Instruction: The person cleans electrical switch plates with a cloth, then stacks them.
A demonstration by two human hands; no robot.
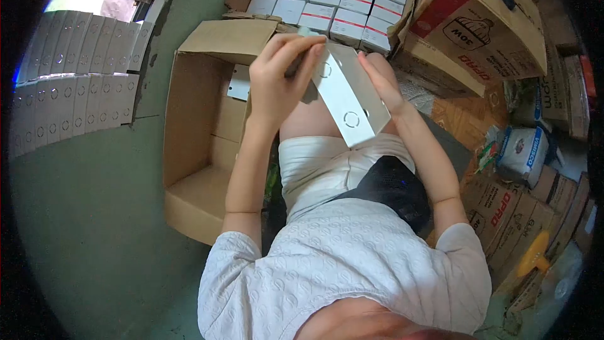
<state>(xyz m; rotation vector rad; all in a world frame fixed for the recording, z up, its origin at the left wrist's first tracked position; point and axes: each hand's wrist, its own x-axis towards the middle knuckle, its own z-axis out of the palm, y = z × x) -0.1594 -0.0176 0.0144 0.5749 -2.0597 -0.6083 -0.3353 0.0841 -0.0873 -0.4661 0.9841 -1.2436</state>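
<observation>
Both my hands hold a flat white cardboard blank [347, 97] with round holes, above my lap. My left hand [281, 79] grips its upper left end, fingers curled over the top edge. My right hand [379, 80] pinches its right edge. The blank slants down toward my knees. An open brown carton [200, 129] stands just left of my hands, with one white piece [239, 82] inside against its wall.
Rows of flat white blanks [78, 75] lie on the green floor at left. A carton of small red-striped white boxes [330, 6] stands ahead. Brown printed cartons [481, 25] and bags [521, 151] crowd the right side.
</observation>
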